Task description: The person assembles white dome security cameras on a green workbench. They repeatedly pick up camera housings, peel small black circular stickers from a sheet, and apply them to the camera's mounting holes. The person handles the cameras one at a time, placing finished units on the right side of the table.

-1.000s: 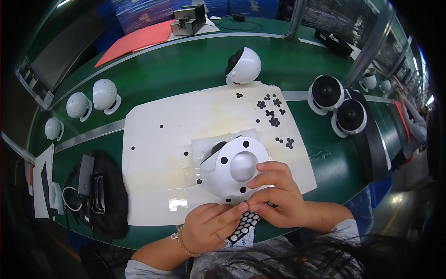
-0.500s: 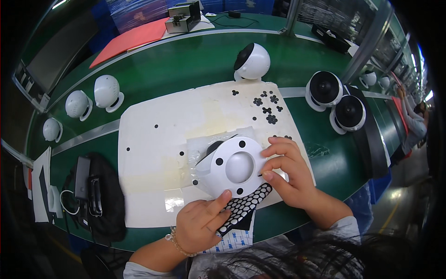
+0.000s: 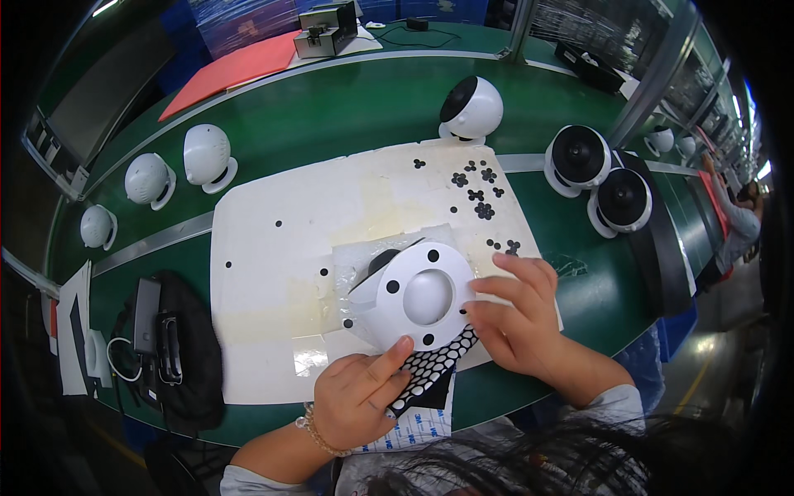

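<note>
A white device lies on bubble wrap [image 3: 341,256], its round ring-shaped base [image 3: 397,318] facing up, with black round pads stuck around the ring. My left hand [image 3: 356,401] rests its index fingertip on the base's lower rim. Its other fingers are curled on a black sheet with white round holes [image 3: 434,364], which runs under the base's lower edge. At the base's right edge, my right hand [image 3: 521,318] has its fingers apart, the thumb side beside a black pad [image 3: 463,312] on the ring. Nothing shows between those fingers.
A white board [image 3: 265,322] lies under the work, with loose black pads [image 3: 484,211] at its upper right. White ball-shaped devices [image 3: 207,157] stand at the far left, one [image 3: 475,107] at the back, two black-faced ones [image 3: 579,157] at right. A black bag [image 3: 190,355] sits left.
My right hand has drawn slightly right, and its fingers have parted, uncovering the pad at the ring's right. The devices at the far left and back have shifted right. My left hand stays put.
</note>
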The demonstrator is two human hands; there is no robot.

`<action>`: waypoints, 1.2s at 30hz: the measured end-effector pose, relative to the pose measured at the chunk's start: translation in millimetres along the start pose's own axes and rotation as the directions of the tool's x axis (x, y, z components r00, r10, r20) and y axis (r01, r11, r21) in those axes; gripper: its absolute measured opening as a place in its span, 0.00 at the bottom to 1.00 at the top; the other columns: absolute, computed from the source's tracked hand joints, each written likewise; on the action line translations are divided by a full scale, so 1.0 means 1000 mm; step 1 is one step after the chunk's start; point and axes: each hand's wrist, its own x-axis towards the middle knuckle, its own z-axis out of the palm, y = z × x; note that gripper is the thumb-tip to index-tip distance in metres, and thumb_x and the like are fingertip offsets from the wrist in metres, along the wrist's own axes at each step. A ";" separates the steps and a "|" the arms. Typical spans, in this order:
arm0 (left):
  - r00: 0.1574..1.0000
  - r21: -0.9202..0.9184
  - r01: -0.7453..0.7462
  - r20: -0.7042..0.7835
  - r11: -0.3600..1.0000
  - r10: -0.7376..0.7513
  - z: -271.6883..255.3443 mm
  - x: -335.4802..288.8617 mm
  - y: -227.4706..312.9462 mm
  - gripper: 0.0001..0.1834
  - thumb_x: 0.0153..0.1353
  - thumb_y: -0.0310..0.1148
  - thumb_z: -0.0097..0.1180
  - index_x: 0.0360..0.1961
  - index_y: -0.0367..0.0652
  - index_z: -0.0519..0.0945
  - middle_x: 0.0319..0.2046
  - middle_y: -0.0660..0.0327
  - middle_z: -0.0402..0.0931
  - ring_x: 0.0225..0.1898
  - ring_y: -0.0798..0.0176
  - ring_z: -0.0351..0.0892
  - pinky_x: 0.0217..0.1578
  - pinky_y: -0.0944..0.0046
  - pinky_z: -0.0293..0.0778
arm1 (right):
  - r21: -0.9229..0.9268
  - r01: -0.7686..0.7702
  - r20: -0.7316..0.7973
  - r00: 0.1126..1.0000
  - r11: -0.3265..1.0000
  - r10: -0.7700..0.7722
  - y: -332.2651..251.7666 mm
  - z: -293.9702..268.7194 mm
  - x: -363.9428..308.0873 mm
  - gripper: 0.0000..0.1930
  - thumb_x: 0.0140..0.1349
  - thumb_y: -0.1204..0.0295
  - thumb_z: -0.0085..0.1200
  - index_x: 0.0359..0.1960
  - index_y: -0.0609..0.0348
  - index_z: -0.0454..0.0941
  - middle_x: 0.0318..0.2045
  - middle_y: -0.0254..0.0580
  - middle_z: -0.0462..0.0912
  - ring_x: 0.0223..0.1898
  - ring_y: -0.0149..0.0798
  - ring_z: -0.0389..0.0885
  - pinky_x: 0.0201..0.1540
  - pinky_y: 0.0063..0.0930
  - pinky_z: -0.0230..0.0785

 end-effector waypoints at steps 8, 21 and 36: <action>1.000 0.004 0.007 0.027 1.000 -0.007 -0.002 0.001 0.001 0.13 0.33 0.23 0.57 0.26 0.36 0.77 0.49 0.53 0.70 0.29 0.62 0.77 0.29 0.67 0.72 | 0.717 -0.528 0.235 0.798 0.456 0.555 0.006 0.012 -0.003 0.14 0.52 0.68 0.56 0.40 0.56 0.74 0.35 0.34 0.75 0.40 0.31 0.69 0.45 0.28 0.58; 0.993 -0.148 -0.119 -0.025 0.982 0.116 -0.012 0.002 -0.004 0.14 0.33 0.23 0.54 0.28 0.34 0.76 0.47 0.52 0.72 0.36 0.59 0.77 0.30 0.67 0.73 | 0.370 -0.243 -0.054 0.958 0.897 0.282 0.105 0.081 0.099 0.11 0.58 0.70 0.46 0.39 0.59 0.76 0.33 0.37 0.76 0.36 0.36 0.74 0.40 0.27 0.67; 0.980 -0.209 0.057 0.200 0.976 -0.014 -0.016 -0.004 -0.006 0.27 0.38 0.20 0.51 0.47 0.40 0.70 0.48 0.59 0.70 0.37 0.60 0.73 0.35 0.64 0.71 | -0.500 -0.683 -0.295 0.712 0.532 0.638 0.242 0.113 0.091 0.19 0.54 0.59 0.49 0.42 0.60 0.74 0.45 0.50 0.74 0.49 0.49 0.70 0.52 0.48 0.55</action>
